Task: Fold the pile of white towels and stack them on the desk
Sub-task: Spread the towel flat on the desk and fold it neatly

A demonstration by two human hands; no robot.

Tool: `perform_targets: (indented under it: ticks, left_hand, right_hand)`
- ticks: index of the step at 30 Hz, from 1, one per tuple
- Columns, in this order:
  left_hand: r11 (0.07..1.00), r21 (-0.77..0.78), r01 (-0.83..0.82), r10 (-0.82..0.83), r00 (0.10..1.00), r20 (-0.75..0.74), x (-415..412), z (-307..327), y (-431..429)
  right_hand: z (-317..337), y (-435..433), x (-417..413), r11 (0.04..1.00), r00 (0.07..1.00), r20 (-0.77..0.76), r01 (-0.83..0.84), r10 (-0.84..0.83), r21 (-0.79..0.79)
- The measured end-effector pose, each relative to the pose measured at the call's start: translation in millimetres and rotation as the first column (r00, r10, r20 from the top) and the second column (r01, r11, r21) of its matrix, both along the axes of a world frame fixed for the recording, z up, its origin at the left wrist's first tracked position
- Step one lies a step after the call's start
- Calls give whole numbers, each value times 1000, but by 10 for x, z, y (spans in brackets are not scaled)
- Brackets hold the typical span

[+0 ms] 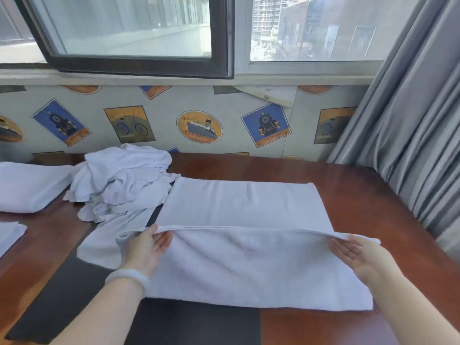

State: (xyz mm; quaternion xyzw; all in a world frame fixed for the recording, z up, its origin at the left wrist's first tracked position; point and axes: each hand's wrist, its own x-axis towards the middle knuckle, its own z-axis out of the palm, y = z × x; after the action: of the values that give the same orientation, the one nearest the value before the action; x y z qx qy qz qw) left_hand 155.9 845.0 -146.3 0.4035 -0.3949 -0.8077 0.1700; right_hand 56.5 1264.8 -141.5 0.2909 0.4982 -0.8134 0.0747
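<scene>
Reddish wood makes up the desk, with a dark mat nearest, at 6 o'clock. On it lies a white towel, spread flat, its far half folded toward the person so a doubled edge runs across the middle. The left hand, at 7 o'clock with a pale bracelet on the wrist, has its grip on the left end of that raised edge, fingers nearly straight under the cloth. The right hand, at 5 o'clock, grips the right end the same way, palm turned up and the corner lapped over it. Farther off, at 10 o'clock, a loose pile of towels sits just beside the spread one. A folded towel rests at 9 o'clock. Behind stand patterned wallpaper, a window at 12 and a grey curtain at 2 o'clock.
</scene>
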Motion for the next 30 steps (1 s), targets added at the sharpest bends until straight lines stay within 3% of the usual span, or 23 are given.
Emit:
perform_targets:
  ticks: [7,17,20,22,23,24,25,27,28,29,30]
  left_hand:
    - [994,17,107,-109,986,125,-1200,-145,-470]
    - [979,-6,206,-202,966,160,-2527,-97,-898]
    - [984,-32,177,-167,968,189,-2963,-395,-962]
    - [977,-78,201,-181,961,208,-3106,-629,-969]
    - [940,-187,285,-233,938,259,-3111,-758,-939]
    - [842,-337,422,-303,886,351,-3081,-923,-889]
    - [645,-505,573,-340,807,483,-2991,-1038,-787]
    - [52,-765,642,-288,743,604,-2741,-1398,-541]
    - [-222,-770,598,-289,714,637,-2614,-1579,-407]
    - [-390,-715,580,-275,668,691,-2502,-1613,-270]
    - [-491,-665,563,-242,645,725,-2425,-1739,-201]
  right_hand:
    - [-86,-296,-993,993,993,61,98,-102,73]
    - [-33,-587,-2328,963,975,63,197,-212,184]
    - [-311,-722,-2817,968,982,50,170,-182,183]
    - [-592,-834,-3002,978,998,26,54,-60,201]
    - [-730,-898,-2994,954,998,21,-60,56,294]
    - [-887,-965,-2939,871,981,32,-185,192,455]
    - [-1056,-1041,-2852,711,945,43,-274,325,648]
    - [-1443,-1192,-2612,254,820,50,-234,569,938]
    - [-1635,-1268,-2475,56,733,78,-156,676,986]
    - [-1799,-1335,-2347,-108,659,135,-83,740,991]
    - [-1923,-1388,-2245,-220,607,184,-17,773,975]
